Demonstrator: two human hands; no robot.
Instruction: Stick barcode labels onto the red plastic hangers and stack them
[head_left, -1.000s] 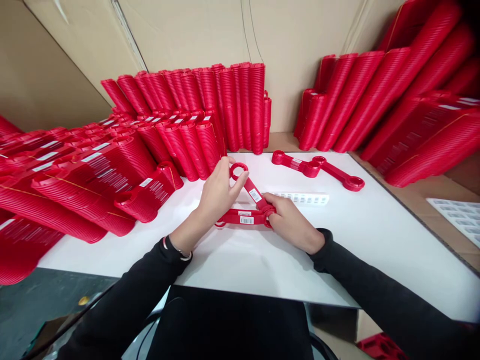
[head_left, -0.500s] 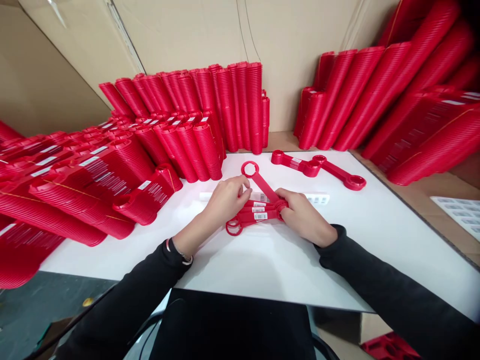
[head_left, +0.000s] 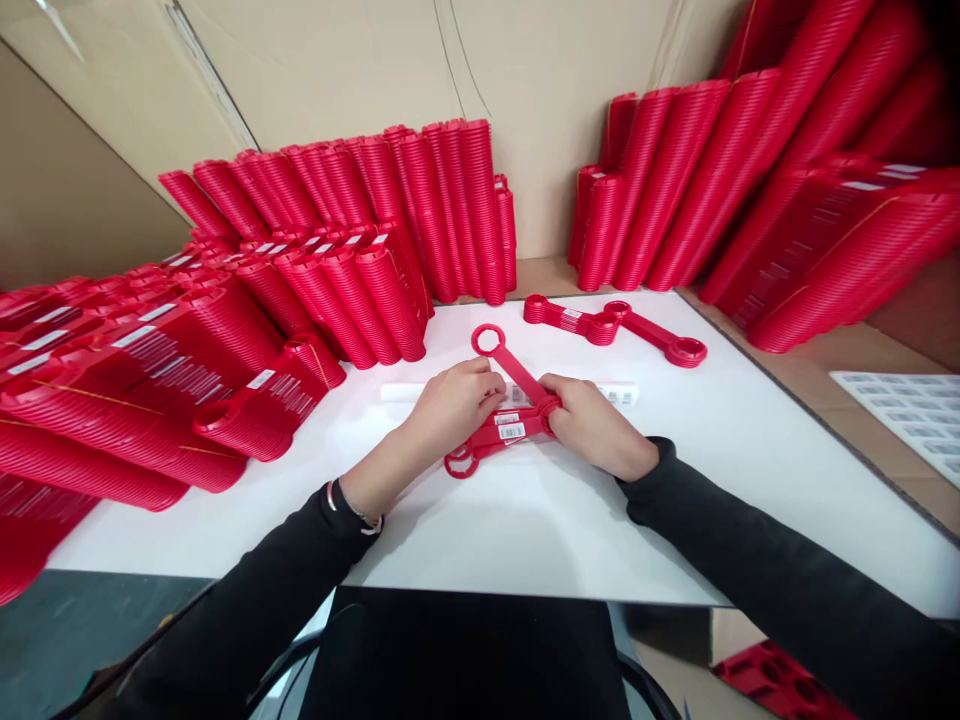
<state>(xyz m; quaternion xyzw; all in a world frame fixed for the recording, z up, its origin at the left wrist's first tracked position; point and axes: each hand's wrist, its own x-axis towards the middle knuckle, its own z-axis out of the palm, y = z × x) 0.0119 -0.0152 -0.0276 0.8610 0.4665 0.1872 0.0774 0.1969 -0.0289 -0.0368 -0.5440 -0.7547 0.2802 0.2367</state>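
Head view: right hand (head_left: 596, 432) is clenched on the joined ring ends of a small fan of red plastic spanners (head_left: 501, 432) lying mid-table on the white tabletop (head_left: 525, 510), while left hand (head_left: 454, 405) presses fingertips on the labelled shanks, one piece (head_left: 504, 362) splayed up and away from the rest. To do it well I'd keep the right-hand pinch as the pivot, sweep the stray piece down with the left until ring ends and barcode labels (head_left: 511, 431) line up, and stay off the white label strip (head_left: 517, 394) just behind the hands; loose pair (head_left: 615, 328) further back is untouched
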